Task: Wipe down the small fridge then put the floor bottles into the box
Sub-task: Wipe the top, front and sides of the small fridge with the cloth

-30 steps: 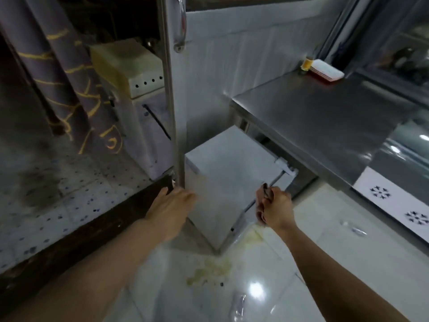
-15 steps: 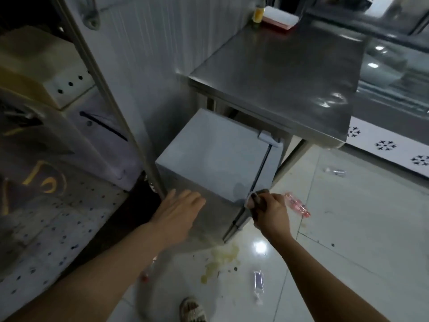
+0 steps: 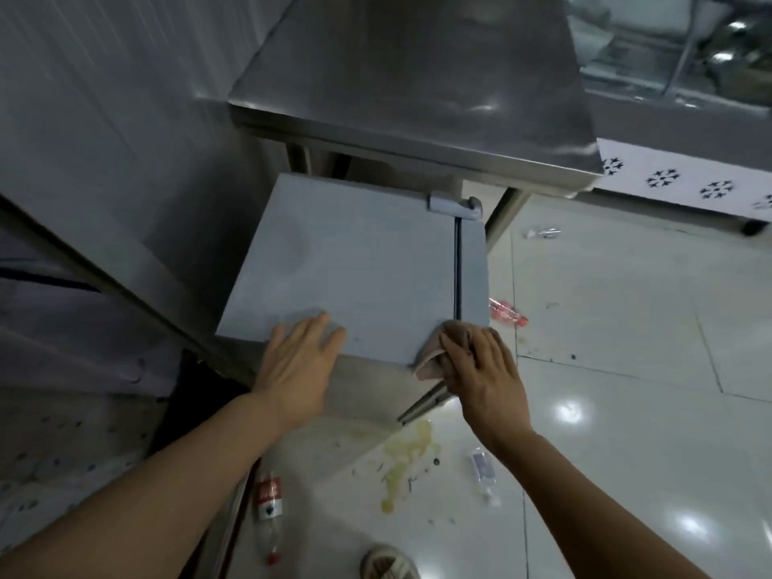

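The small grey fridge (image 3: 355, 261) stands on the floor, partly under a steel table. My left hand (image 3: 298, 361) lies flat and open on the near edge of the fridge top. My right hand (image 3: 484, 369) presses a pinkish cloth (image 3: 434, 353) onto the near right corner of the top, by the door seam. Empty plastic bottles lie on the floor: a red-labelled one (image 3: 267, 501) near my left forearm, a clear one (image 3: 484, 474) under my right forearm, a pink one (image 3: 507, 313) right of the fridge, and one farther off (image 3: 543, 233). No box is in view.
The steel table (image 3: 417, 77) overhangs the fridge's back. A ribbed metal wall (image 3: 104, 98) and post stand to the left. A yellowish spill (image 3: 407, 457) stains the white tiles in front of the fridge. A shoe (image 3: 388, 564) shows at the bottom edge. A snowflake-patterned cabinet (image 3: 685, 181) stands at the right.
The view has tilted down over the fridge top. My left hand has come onto the top's near edge, and my right hand has brought the cloth onto the near right corner.
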The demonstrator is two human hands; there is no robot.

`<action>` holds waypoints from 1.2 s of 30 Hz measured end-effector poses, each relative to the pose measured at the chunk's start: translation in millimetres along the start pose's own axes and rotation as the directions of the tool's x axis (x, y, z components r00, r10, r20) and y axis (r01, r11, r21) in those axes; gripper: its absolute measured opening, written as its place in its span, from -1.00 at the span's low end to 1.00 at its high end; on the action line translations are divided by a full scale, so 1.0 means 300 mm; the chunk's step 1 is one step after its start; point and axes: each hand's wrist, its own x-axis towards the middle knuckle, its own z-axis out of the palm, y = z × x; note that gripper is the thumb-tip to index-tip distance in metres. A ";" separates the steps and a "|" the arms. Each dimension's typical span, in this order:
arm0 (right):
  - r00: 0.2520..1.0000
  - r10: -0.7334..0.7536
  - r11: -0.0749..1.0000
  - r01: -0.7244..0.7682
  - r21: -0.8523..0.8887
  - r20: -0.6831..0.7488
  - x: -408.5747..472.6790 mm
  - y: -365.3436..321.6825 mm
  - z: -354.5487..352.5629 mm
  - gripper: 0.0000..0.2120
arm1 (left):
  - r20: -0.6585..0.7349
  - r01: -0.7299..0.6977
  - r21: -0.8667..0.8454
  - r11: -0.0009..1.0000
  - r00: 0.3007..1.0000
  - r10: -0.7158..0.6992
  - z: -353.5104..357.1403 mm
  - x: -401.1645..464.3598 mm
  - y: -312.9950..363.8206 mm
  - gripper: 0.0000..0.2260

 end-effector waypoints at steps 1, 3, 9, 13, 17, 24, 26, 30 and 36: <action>0.999 0.024 1.000 -0.024 -0.013 -0.034 -0.001 -0.014 0.011 -0.49 | -0.023 0.019 0.003 1.000 1.000 -0.019 0.009 0.002 -0.042 -0.38; 0.983 0.108 0.994 -0.106 0.019 -0.149 0.003 -0.084 0.037 -0.52 | -0.077 0.065 0.026 0.998 0.995 -0.063 0.023 -0.005 -0.130 -0.40; 0.930 0.283 0.950 -0.239 0.199 -0.236 0.105 -0.454 0.124 -0.49 | -0.083 0.043 -0.054 0.998 0.995 -0.047 0.098 -0.081 -0.315 -0.34; 0.944 0.236 0.955 -0.181 0.234 -0.230 0.183 -0.577 0.149 -0.53 | -0.126 0.019 -0.104 0.994 0.991 -0.032 0.108 -0.082 -0.332 -0.34; 0.973 -0.028 0.997 0.045 0.067 -0.231 0.119 -0.348 0.128 -0.55 | -0.151 0.039 -0.151 0.988 0.987 -0.062 0.119 -0.081 -0.318 -0.35; 0.893 0.156 0.988 -0.136 0.075 -0.421 0.056 -0.256 0.180 -0.48 | -0.337 0.042 -0.354 0.934 0.926 -0.169 0.144 -0.106 -0.381 -0.49; 0.886 0.177 0.983 -0.143 0.110 -0.429 0.091 -0.331 0.214 -0.47 | -0.352 -0.007 -0.413 0.911 0.924 -0.152 0.165 -0.111 -0.396 -0.47; 0.878 0.081 0.993 -0.030 0.114 -0.471 0.172 -0.513 0.269 -0.57 | -0.432 -0.085 -0.551 0.831 0.880 -0.197 0.227 -0.112 -0.409 -0.42; 0.833 -0.069 0.987 0.137 0.083 -0.549 0.284 -0.701 0.311 -0.65 | -0.476 -0.230 -0.794 0.563 0.811 -0.340 0.259 -0.086 -0.450 -0.34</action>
